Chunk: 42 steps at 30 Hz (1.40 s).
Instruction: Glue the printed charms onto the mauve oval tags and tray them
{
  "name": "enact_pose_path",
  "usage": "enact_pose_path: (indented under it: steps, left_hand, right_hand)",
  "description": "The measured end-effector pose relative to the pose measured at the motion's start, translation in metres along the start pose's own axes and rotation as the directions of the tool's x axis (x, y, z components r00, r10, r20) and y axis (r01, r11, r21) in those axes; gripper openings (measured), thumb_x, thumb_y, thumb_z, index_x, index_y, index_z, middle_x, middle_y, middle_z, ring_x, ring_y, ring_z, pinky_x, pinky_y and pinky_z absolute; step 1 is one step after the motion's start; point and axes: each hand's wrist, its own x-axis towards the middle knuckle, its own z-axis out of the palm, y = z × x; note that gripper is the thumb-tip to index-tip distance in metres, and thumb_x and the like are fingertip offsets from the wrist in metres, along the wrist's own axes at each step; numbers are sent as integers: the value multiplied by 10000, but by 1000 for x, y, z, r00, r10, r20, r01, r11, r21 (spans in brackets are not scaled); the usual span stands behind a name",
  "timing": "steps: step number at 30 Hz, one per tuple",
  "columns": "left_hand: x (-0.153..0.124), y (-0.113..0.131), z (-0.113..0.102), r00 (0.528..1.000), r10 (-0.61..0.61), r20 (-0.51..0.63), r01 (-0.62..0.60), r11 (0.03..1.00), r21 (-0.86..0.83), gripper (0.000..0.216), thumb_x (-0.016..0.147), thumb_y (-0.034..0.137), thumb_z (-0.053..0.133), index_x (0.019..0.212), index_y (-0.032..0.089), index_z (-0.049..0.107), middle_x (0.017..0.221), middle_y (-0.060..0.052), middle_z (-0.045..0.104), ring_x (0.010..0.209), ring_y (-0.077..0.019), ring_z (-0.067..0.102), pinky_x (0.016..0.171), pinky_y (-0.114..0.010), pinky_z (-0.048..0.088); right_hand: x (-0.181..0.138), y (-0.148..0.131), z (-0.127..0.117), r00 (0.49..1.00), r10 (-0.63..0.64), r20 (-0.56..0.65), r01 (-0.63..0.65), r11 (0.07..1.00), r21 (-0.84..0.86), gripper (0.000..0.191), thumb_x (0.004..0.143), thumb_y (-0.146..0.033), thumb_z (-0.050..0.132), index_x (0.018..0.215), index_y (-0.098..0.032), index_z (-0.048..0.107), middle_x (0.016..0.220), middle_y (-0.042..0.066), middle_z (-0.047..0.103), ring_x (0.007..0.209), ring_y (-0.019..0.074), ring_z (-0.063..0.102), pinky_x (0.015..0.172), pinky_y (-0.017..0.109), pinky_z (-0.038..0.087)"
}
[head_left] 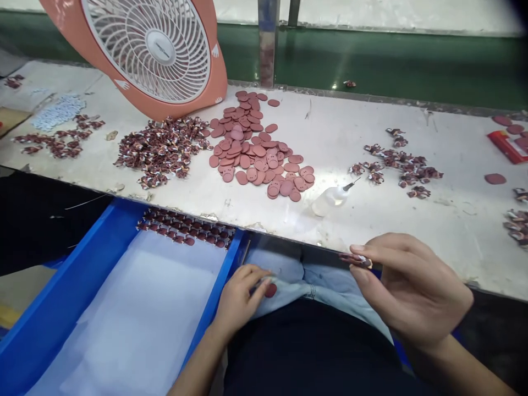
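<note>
My left hand (241,297) rests on my lap, fingers curled round a small reddish-brown oval disc (270,290) against the pale blue cloth (325,289). My right hand (408,286) is raised just below the table edge, thumb and fingers pinched on a small brown-and-white decorated piece (358,260). A pile of the same reddish discs (256,148) lies on the white table (330,132). A small clear glue bottle (332,199) with a needle tip lies near the table's front edge.
A blue tray (70,297) lined with white sheet sits at my left, with rows of finished pieces (185,226) along its far edge. Heaps of decorated pieces (163,148) (402,165) lie on the table. An orange fan (152,52) stands behind them.
</note>
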Motion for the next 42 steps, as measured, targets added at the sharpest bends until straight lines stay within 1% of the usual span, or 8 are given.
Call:
enact_pose_path:
  steps: [5, 10, 15, 18, 22, 25, 31, 42]
  left_hand:
    - [-4, -1, -18, 836, 63, 546, -294, 890, 348, 568, 869, 46, 505, 1364, 301, 618, 1319, -77, 660, 1142, -264, 614, 959, -419, 496]
    - [19, -6, -16, 740, 20, 672, -356, 860, 366, 460, 956, 86, 457, 1291, 324, 664, 1327, -76, 655, 1163, -281, 611, 982, -462, 479]
    - [22, 11, -14, 781, 17, 624, -228, 938, 260, 367, 1037, 275, 408, 1303, 271, 661, 1236, -91, 681, 1078, -223, 650, 933, -369, 520]
    - [12, 37, -9, 849, -116, 515, 158, 987, -38, 417, 1043, 383, 391, 1301, 206, 666, 1125, -117, 691, 868, -180, 666, 779, -315, 556]
    - [6, 75, 7, 826, -328, 459, 557, 602, -572, 349, 941, 459, 603, 1017, 174, 790, 878, -73, 661, 722, -134, 585, 646, -241, 501]
    - [11, 95, 17, 852, -307, 425, 524, 509, -683, 334, 896, 476, 667, 929, 173, 804, 807, -58, 633, 689, -128, 551, 608, -232, 473]
    - [24, 114, 20, 916, -165, 366, 353, 764, -540, 289, 940, 377, 634, 1127, 203, 771, 837, -45, 684, 717, -142, 577, 694, -278, 500]
    - [30, 112, 37, 997, 59, -57, -80, 848, -525, 452, 810, 349, 810, 1219, 313, 623, 811, 38, 724, 741, -139, 702, 723, -259, 575]
  right_hand:
    - [-9, 4, -4, 910, 347, 226, -411, 820, 397, 242, 853, -78, 684, 1012, -254, 733, 849, 2, 702, 699, 108, 664, 599, 185, 576]
    - [-9, 6, -10, 823, 415, 387, -567, 623, 539, 65, 874, -262, 737, 936, -269, 721, 796, -12, 690, 642, 97, 666, 573, 166, 590]
    - [-11, 6, -6, 787, 438, 434, -615, 600, 511, 80, 869, -331, 748, 903, -259, 740, 776, 13, 701, 629, 122, 671, 546, 198, 602]
    - [-16, 6, 4, 795, 473, 381, -607, 641, 471, 53, 874, -254, 733, 922, -259, 753, 864, 37, 720, 737, 143, 704, 608, 211, 613]
    - [-22, 4, 21, 834, 483, 267, -552, 725, 412, 97, 867, -211, 729, 947, -248, 769, 908, 57, 710, 770, 147, 697, 643, 225, 601]
    - [-21, 1, 28, 875, 444, 190, -482, 780, 399, 126, 853, -189, 724, 962, -241, 760, 886, 51, 713, 745, 151, 695, 627, 241, 593]
    - [-11, -2, 28, 904, 412, 117, -423, 819, 388, 186, 813, -132, 731, 967, -234, 755, 871, 39, 735, 753, 158, 706, 657, 258, 583]
    - [1, -6, 36, 757, 595, 271, -609, 491, 623, 91, 886, -266, 699, 906, -179, 683, 529, -45, 627, 395, 75, 551, 420, 171, 496]
